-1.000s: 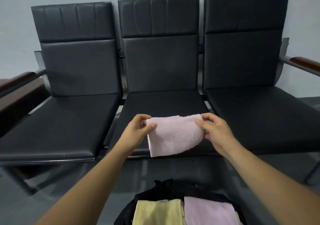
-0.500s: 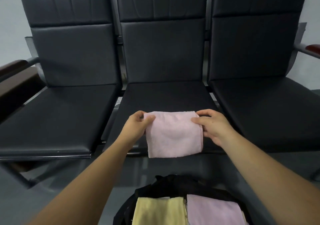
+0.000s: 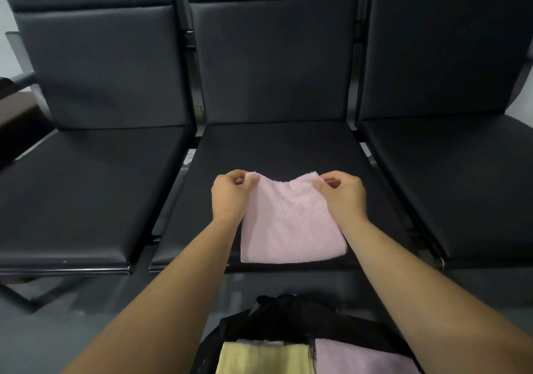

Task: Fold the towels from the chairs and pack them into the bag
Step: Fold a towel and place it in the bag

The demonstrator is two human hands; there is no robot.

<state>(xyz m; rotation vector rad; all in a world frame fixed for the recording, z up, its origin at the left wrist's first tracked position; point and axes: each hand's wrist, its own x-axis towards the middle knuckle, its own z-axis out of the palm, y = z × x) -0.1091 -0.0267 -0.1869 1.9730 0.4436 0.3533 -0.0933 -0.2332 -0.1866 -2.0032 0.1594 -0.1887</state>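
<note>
left hand (image 3: 229,197): pinches far left corner of pink towel (image 3: 288,223) | right hand (image 3: 343,197): pinches far right corner | towel: over middle chair seat (image 3: 277,148) front | bag (image 3: 302,321): below, near

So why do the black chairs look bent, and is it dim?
Head view: the wide-angle lens bows the black padded chairs outward near the frame edges; light is dim and even, with soft sheen on them; the pale pink terry towel pinched by the left hand and right hand looks sharp.
</note>
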